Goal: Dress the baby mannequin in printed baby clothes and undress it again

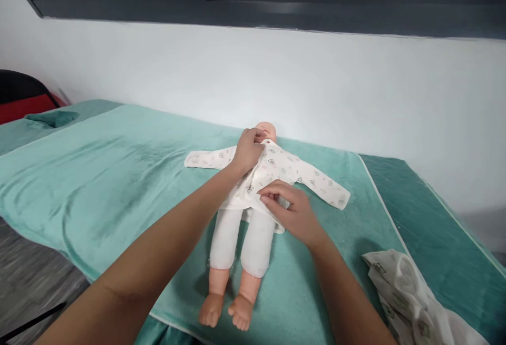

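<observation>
A baby doll lies on its back, feet toward me, with white cloth legs and bare feet. It is dressed in a white baby shirt with small printed figures, and both sleeves stretch out sideways. My left hand is at the collar just below the doll's chin, its fingers curled and closed on the shirt's neck edge. Lower down, my right hand pinches the front of the shirt near its hem, thumb against fingertips. My left hand and forearm cover part of the shirt's chest and one shoulder.
A green cloth covers the table under the doll. At the lower right lies a crumpled white printed garment. A white wall rises right behind the doll's head, below a dark window frame. A black and red object stands far left.
</observation>
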### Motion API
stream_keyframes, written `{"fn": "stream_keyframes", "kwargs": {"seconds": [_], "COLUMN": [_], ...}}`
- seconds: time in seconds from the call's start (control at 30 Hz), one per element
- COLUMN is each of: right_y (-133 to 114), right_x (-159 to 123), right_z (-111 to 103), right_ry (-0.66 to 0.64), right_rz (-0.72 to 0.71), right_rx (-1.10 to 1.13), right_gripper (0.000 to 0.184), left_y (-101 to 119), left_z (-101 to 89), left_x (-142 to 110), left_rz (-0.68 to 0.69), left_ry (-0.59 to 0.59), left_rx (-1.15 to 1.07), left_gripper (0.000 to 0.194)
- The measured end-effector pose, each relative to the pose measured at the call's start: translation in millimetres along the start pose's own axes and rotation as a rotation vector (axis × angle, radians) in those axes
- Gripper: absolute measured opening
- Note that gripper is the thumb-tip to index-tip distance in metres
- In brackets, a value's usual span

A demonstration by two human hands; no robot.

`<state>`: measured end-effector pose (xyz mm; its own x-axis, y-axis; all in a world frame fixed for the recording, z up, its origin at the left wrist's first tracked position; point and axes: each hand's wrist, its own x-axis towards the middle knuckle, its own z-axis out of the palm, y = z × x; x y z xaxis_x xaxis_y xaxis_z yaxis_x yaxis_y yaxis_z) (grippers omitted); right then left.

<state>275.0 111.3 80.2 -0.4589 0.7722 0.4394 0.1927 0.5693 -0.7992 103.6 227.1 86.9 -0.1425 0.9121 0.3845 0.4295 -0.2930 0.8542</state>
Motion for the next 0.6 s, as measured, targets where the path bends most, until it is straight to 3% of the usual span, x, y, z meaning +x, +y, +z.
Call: {"fn": "stream_keyframes", "kwargs": {"seconds": [0.2, 0.4, 0.6], "right_y": [26, 37, 59], "right_x": [3, 3, 6], "right_z": [-21, -15, -27], "right_ry": [0.267, 0.090, 0.176], "right_rz": [0.208, 0.358, 0.647], "right_rx": [-0.016, -0.260, -0.538], "right_gripper": [0.029, 0.047, 0.048], "left_y": [6, -9, -44], "left_z": [-18.6, -47.3, -63.8], "left_x": [-34, -87, -109], "left_rz": [0.051, -0.020, -0.260], "left_ry": [-0.138, -0.200, -0.068], "left_rx": [-0.003, -0.027, -0.235], "left_gripper": [0.036, 0.034, 0.044]}}
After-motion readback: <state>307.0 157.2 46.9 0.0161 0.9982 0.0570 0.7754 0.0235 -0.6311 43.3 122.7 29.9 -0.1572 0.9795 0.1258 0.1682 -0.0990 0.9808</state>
